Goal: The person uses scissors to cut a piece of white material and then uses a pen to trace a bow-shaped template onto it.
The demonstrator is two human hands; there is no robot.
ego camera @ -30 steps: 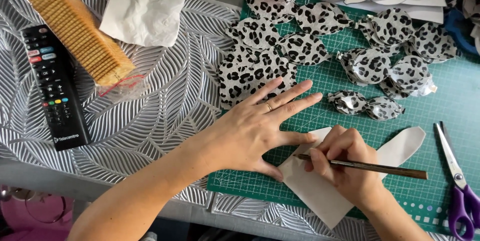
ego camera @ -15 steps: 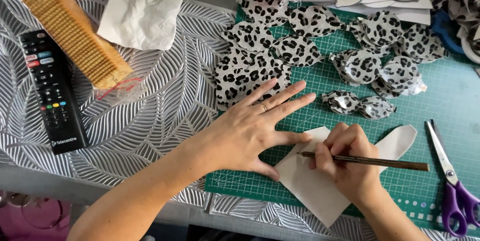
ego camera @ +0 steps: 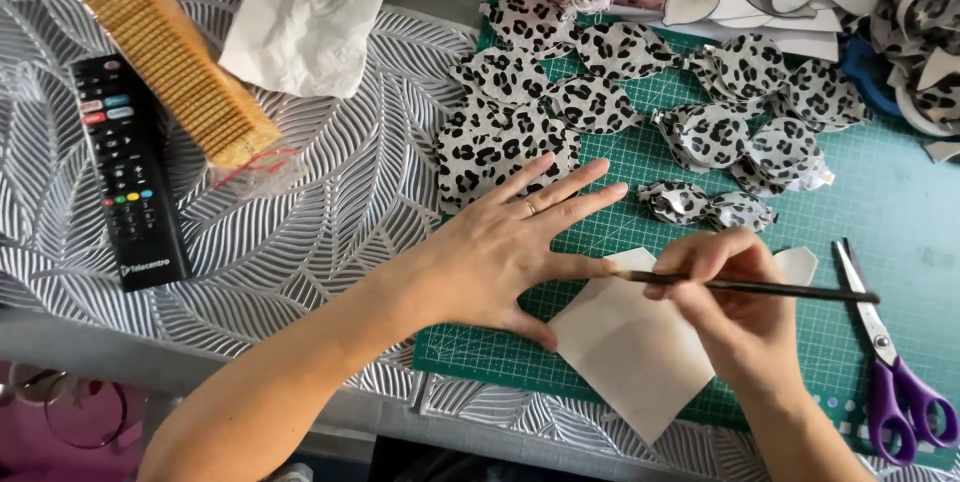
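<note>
Green cutting mat (ego camera: 900, 202): left hand (ego camera: 510, 247) pressed flat, fingers spread, beside white fabric piece (ego camera: 630, 352); right hand (ego camera: 735, 307) grips a pencil (ego camera: 760, 289).

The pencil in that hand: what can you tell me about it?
The pencil is thin, long and dark brown, like plain wood. It lies nearly level, its tip pointing left and its far end reaching toward the purple-handled scissors without touching them. The right hand grips it near the tip, which meets the white paper piece on the green cutting mat, right beside the forefinger of the left hand, which lies flat across mat and paper. Its point is too small to make out.
</note>
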